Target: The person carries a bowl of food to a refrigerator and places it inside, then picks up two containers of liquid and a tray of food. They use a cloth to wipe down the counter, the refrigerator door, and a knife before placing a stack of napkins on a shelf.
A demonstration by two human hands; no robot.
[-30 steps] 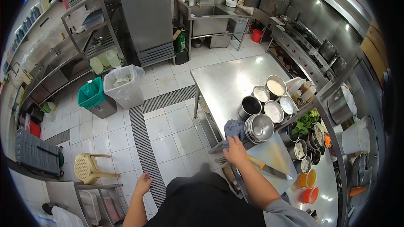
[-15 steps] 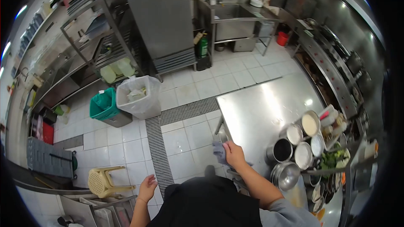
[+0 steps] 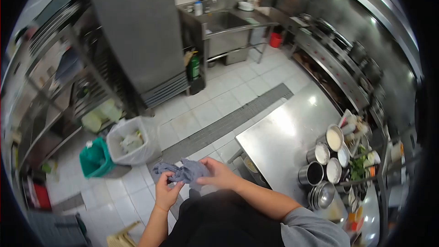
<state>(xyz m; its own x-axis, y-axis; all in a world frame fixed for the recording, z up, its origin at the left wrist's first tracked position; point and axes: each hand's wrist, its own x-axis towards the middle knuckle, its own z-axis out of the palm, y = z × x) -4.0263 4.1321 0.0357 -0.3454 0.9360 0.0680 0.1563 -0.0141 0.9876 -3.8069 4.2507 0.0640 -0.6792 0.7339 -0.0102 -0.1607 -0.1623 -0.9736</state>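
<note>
A crumpled grey-blue cloth (image 3: 188,172) is held up in front of my body, above the floor. My left hand (image 3: 167,188) grips its left part, with thumb and fingers closed on the fabric. On the other side, my right hand (image 3: 217,175) pinches the cloth's right end. To the right of my hands stands the steel table (image 3: 279,132), apart from the cloth. Parts of the fingers are hidden behind the folds.
Metal pots (image 3: 311,174) and stacked steel bowls (image 3: 323,195) crowd the table's right side. Left of me stand a white-lined bin (image 3: 130,142) and a green-lined bin (image 3: 96,159). A sink (image 3: 226,24) and a tall steel cabinet (image 3: 137,32) stand farther back. A beige stool (image 3: 124,238) is at lower left.
My right hand has brought the cloth left, away from the table edge. My left hand has risen and taken hold of it too. The view has turned to the right.
</note>
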